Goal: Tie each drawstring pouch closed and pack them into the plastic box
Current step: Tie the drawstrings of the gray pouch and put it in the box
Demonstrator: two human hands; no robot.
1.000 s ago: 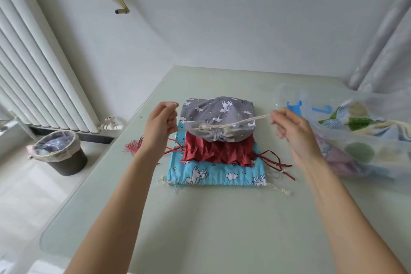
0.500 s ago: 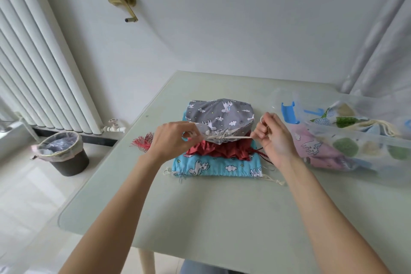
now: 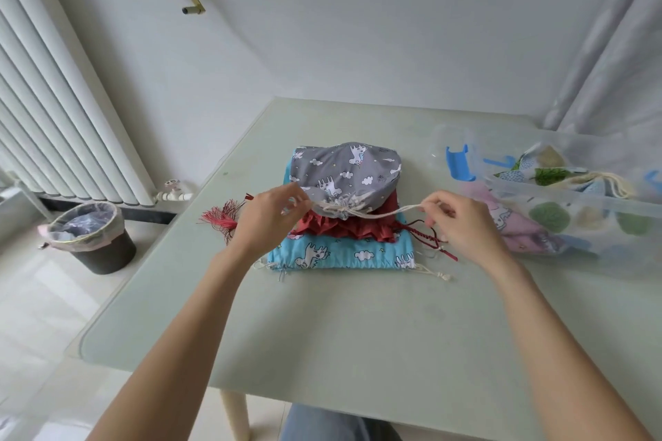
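My left hand pinches one end of the cream drawstring at the gathered mouth of the grey cat-print pouch; my right hand pinches the other end, cord pulled out to the right. Fingers of both hands curled round the cord. Grey pouch sits on top of a stack mid-desk: red pouch under it, blue cat-print pouch at the bottom, nearest me. Red tassel sticks out left of the stack. Clear plastic box on the right of the desk, with a pink pouch and a green-dotted pouch inside. Lined bin on the floor, left.
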